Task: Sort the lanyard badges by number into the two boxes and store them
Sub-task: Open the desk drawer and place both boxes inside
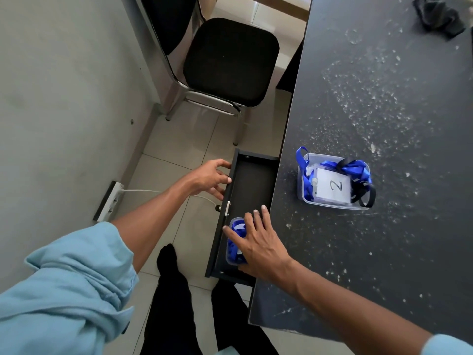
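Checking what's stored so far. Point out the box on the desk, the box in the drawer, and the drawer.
Desk box [332,203]: head view, its near wall.
Drawer box [230,261]: head view, its near left corner.
Drawer [252,185]: head view, its bare floor.

R hand [256,242] atop box [228,258] in open drawer [252,180], L hand [210,178] by front.

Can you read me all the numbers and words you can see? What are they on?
"2": on the white badge on top in the desk box.
Drawer box: the right hand covers most of it, so nothing there can be read.
No other writing shows.
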